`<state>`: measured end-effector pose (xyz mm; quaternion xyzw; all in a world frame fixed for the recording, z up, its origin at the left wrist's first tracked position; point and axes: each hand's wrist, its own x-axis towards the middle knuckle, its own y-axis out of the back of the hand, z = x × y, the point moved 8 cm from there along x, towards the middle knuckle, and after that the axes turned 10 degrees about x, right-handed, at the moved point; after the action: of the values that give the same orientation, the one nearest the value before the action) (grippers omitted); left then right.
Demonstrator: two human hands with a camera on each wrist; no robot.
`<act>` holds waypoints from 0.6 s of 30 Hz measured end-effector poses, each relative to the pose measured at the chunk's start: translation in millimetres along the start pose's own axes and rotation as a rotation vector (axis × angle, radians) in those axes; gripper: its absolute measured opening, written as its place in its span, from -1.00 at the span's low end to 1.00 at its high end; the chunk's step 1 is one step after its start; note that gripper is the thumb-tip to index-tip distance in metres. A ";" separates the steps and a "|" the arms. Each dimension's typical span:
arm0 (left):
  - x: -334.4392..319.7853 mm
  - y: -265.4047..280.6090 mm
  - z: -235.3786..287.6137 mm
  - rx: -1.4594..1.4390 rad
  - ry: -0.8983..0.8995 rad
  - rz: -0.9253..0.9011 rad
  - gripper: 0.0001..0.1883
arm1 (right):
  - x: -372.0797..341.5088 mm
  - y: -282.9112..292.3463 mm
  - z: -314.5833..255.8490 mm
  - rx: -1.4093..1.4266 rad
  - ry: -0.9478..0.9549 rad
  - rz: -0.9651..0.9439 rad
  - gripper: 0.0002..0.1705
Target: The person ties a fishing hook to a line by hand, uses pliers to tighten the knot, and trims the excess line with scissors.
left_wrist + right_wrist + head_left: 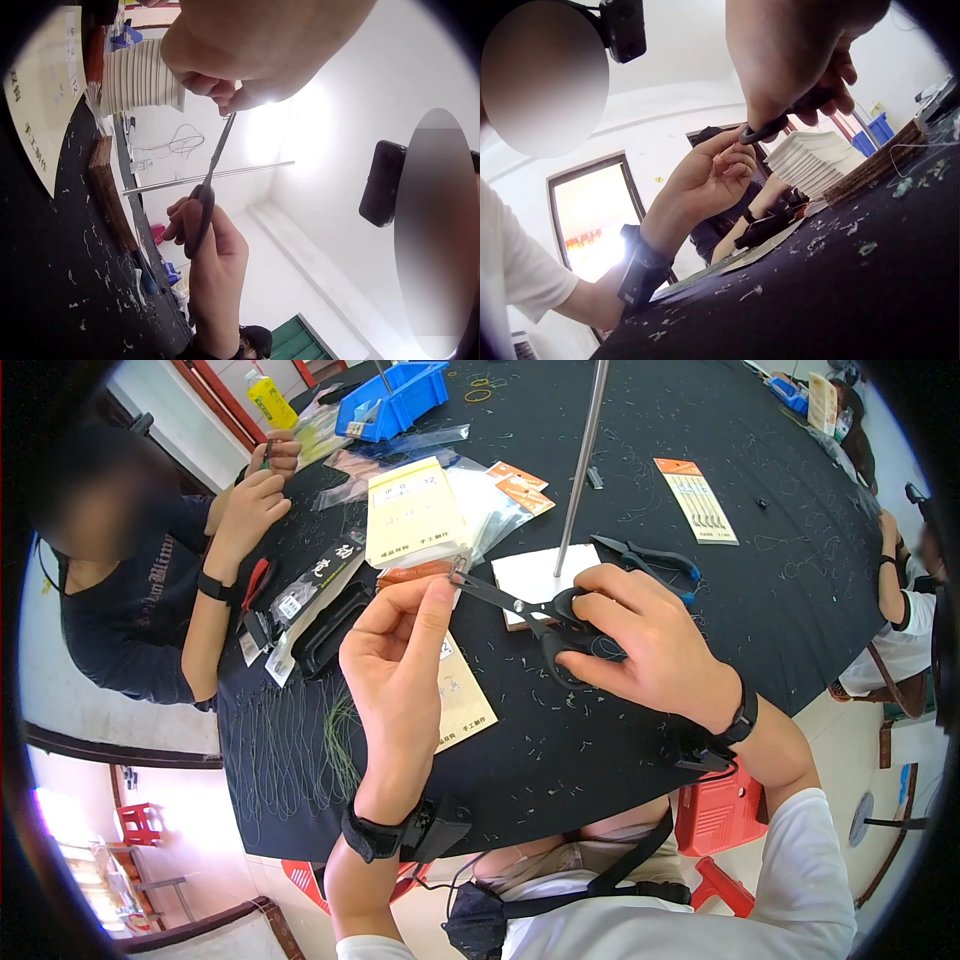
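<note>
The right hand (650, 645) grips black-handled scissors (548, 622), thumb and fingers in the loops. Their blades point left to the fingertips of the left hand (395, 665), which pinches a tiny item (458, 568) between thumb and forefinger; what it is cannot be made out. In the left wrist view the scissors (213, 161) reach up to the left hand (247, 52), with the right hand (217, 274) below. The right wrist view shows the left hand (705, 180) beside the scissors' handle (763, 133), held by the right hand (787, 60).
A metal rod (583, 460) rises from a white-topped block (515, 575) just behind the scissors. Around them lie pliers (650, 560), a stack of cream cards (415, 510), a hook packet (697, 502) and green line (340, 745). A blue bin (400, 400) stands farther back; another person sits left.
</note>
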<state>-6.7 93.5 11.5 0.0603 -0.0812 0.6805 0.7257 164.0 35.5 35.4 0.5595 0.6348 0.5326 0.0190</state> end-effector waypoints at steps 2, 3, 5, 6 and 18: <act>-0.5 -0.5 1.1 0.005 -0.002 0.001 -0.84 | -0.1 0.2 -0.3 -0.001 0.002 0.001 -0.65; -0.8 -0.3 1.3 0.030 0.000 0.004 -0.85 | -0.1 0.1 -0.1 -0.004 0.001 0.001 -0.65; -1.1 -0.5 2.4 0.055 0.003 0.007 -0.85 | -0.2 0.1 -0.2 -0.008 0.001 0.001 -0.65; -1.1 -0.5 3.4 0.080 0.000 0.015 -0.85 | -0.3 0.0 0.0 -0.011 -0.003 -0.002 -0.65; -1.4 -1.2 4.9 0.120 -0.025 0.017 -0.86 | -0.1 -0.2 0.2 -0.005 -0.008 -0.011 -0.68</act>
<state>-5.8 91.1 16.0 0.1116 -0.0496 0.6896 0.7138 164.0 35.6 35.1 0.5583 0.6363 0.5318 0.0260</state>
